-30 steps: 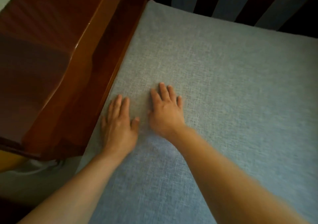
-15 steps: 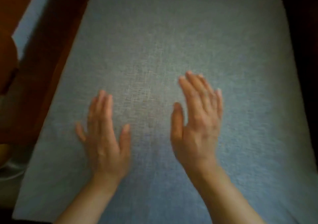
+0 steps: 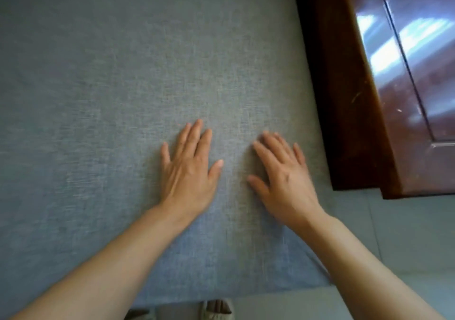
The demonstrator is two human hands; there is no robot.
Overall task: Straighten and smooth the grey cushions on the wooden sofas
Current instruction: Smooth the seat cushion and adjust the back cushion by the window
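Observation:
A grey woven cushion (image 3: 103, 93) fills most of the head view, lying flat on the sofa seat. My left hand (image 3: 188, 169) rests palm down on it near the middle, fingers spread. My right hand (image 3: 285, 177) lies palm down beside it, closer to the cushion's right edge, fingers apart and slightly blurred. Neither hand holds anything. Both bare forearms reach in from the bottom of the frame.
The sofa's glossy dark wooden armrest (image 3: 406, 86) runs along the cushion's right side and ends at about hand level. Pale tiled floor (image 3: 406, 233) shows at the lower right. A light shoe (image 3: 216, 311) peeks out below the cushion's front edge.
My view and both hands have shifted from the cushion's left side, by the left armrest, across to its right side. The hands lifted off midway and now lie flat again.

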